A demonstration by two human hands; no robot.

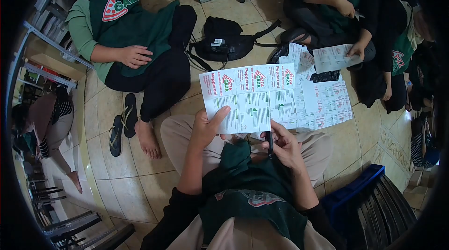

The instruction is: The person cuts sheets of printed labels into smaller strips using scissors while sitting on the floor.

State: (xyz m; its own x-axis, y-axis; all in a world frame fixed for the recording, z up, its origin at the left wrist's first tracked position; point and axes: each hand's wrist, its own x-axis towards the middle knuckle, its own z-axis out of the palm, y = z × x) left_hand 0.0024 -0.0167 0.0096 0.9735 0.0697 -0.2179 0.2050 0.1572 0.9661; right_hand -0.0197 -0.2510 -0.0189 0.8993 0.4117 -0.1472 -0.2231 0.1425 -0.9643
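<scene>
A printed sheet of pizza labels [250, 98] with red and green text is held up in front of me over my crossed legs. My left hand [208, 123] grips its lower left part, thumb on the printed face and fingers behind. At the sheet's lower right edge, my right hand [284, 144] is closed around black-handled scissors [269, 143]; their blades are mostly hidden. Below the sheet, small pieces of paper partly show near my lap. More printed label sheets [327, 102] lie overlapping on the floor to the right.
A black bag [222, 39] lies on the tiled floor ahead. Across from me sits a person in a green apron [140, 39]; at the right another holds a label sheet [337, 57]. Black sandals [122, 123] lie left, a blue-edged black crate [360, 203] stands right, and metal shelving [51, 46] lines the left.
</scene>
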